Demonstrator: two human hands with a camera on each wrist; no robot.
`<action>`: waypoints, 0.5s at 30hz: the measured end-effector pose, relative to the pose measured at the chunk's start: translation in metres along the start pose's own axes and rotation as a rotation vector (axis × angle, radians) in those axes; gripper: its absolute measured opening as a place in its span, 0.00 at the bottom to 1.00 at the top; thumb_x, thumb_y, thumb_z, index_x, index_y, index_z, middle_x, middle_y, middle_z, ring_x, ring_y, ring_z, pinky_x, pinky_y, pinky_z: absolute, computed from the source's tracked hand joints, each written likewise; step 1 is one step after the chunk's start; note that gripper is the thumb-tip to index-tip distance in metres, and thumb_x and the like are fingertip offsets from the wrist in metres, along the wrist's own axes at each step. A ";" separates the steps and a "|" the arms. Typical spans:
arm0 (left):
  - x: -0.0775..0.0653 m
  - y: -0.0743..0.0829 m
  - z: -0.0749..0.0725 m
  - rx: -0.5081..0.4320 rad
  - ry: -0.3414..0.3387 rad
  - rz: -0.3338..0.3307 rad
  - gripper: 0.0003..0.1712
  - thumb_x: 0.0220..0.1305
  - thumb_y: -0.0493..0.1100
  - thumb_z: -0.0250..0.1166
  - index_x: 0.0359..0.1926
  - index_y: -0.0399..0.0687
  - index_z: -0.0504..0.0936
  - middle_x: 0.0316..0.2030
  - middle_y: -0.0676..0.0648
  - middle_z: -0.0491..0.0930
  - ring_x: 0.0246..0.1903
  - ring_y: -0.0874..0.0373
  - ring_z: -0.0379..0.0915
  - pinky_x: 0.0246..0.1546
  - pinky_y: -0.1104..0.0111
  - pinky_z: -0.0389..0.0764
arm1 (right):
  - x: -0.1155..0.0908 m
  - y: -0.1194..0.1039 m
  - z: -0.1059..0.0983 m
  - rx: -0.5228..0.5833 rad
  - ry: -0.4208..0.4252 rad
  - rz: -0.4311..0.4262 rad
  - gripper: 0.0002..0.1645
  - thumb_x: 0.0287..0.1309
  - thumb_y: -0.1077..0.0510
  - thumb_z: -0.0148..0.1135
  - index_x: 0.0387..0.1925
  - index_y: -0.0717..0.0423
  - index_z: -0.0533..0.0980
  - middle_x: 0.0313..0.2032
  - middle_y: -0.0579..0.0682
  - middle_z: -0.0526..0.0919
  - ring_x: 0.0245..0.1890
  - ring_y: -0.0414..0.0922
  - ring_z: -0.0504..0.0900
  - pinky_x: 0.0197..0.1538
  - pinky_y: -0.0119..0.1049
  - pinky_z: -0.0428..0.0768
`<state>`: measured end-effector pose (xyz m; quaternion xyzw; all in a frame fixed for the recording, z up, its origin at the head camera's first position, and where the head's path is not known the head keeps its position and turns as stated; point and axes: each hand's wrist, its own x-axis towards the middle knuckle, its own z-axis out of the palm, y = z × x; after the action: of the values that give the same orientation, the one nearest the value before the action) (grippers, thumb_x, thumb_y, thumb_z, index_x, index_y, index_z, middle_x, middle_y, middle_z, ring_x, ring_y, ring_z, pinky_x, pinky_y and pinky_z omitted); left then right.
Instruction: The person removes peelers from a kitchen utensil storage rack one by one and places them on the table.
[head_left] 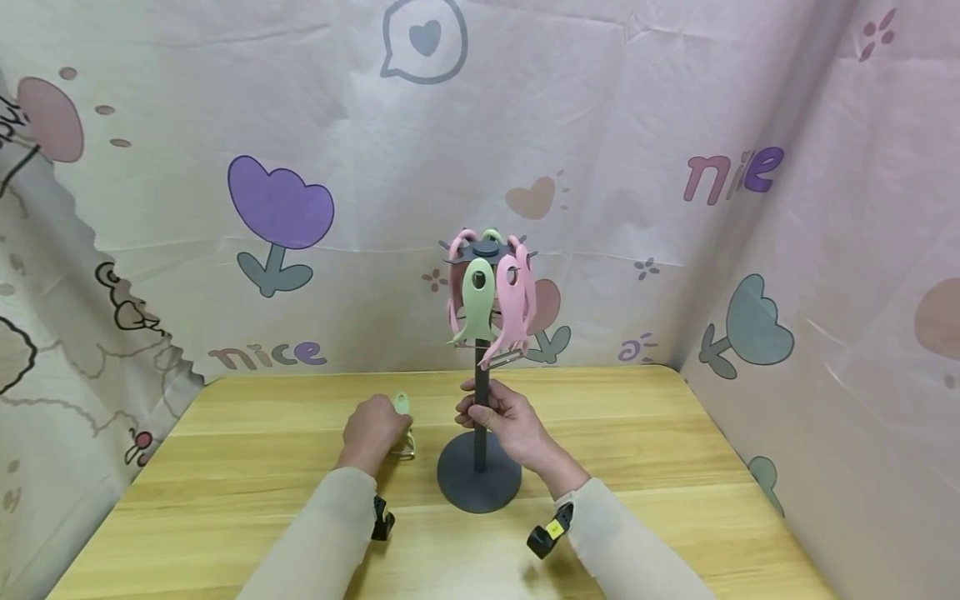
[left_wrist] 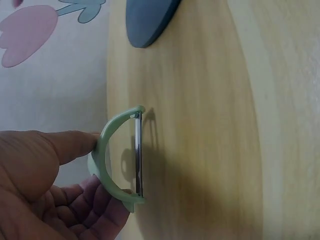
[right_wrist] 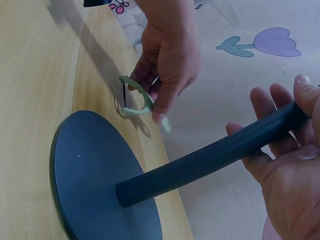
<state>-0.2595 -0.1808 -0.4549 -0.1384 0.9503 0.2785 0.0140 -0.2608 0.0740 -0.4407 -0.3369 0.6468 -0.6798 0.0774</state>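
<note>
My left hand [head_left: 375,429] pinches a green Y-shaped peeler [left_wrist: 102,155] between thumb and fingers, its metal blade turned toward the tabletop. In the right wrist view the peeler [right_wrist: 145,102] hangs close over the wood, left of the stand. My right hand [head_left: 513,421] holds the dark post [head_left: 482,375] of a rotating-style rack, thumb in front and fingers around it. Below is the round dark base [head_left: 480,487]. Green peelers [head_left: 478,300] and pink peelers [head_left: 513,304] hang by their handle holes from hooks at the top [head_left: 486,248].
The wooden table [head_left: 225,483] reaches back to a printed cloth backdrop [head_left: 375,208], with cloth also along both sides. A small black camera is strapped to each wrist, the right one [head_left: 551,531] with a yellow mark.
</note>
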 end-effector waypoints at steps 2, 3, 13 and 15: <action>0.001 0.000 0.003 0.010 -0.002 0.007 0.17 0.66 0.50 0.69 0.29 0.41 0.79 0.27 0.43 0.80 0.28 0.49 0.75 0.27 0.58 0.77 | 0.000 0.000 0.000 0.000 -0.002 -0.001 0.20 0.76 0.65 0.58 0.64 0.67 0.72 0.51 0.74 0.81 0.48 0.43 0.90 0.57 0.44 0.86; 0.002 0.000 0.004 0.016 0.000 0.011 0.17 0.65 0.50 0.69 0.28 0.41 0.79 0.26 0.43 0.80 0.28 0.49 0.75 0.26 0.58 0.76 | 0.001 0.001 0.000 0.000 -0.003 -0.001 0.20 0.76 0.65 0.58 0.64 0.67 0.72 0.51 0.74 0.81 0.48 0.44 0.90 0.57 0.43 0.86; 0.007 0.001 0.011 0.035 0.001 0.025 0.18 0.66 0.50 0.70 0.28 0.41 0.81 0.26 0.45 0.80 0.27 0.50 0.75 0.27 0.59 0.77 | 0.000 0.000 0.000 0.000 -0.001 -0.001 0.20 0.76 0.64 0.59 0.64 0.67 0.72 0.51 0.75 0.81 0.48 0.44 0.90 0.57 0.43 0.86; 0.007 0.001 0.011 0.035 -0.002 0.034 0.18 0.66 0.50 0.71 0.27 0.41 0.81 0.25 0.45 0.80 0.27 0.50 0.76 0.27 0.59 0.77 | 0.000 0.000 -0.001 0.001 0.001 -0.001 0.20 0.76 0.64 0.59 0.64 0.67 0.72 0.51 0.75 0.81 0.48 0.43 0.90 0.57 0.42 0.86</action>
<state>-0.2674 -0.1757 -0.4647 -0.1218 0.9573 0.2620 0.0124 -0.2613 0.0744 -0.4408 -0.3368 0.6462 -0.6805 0.0771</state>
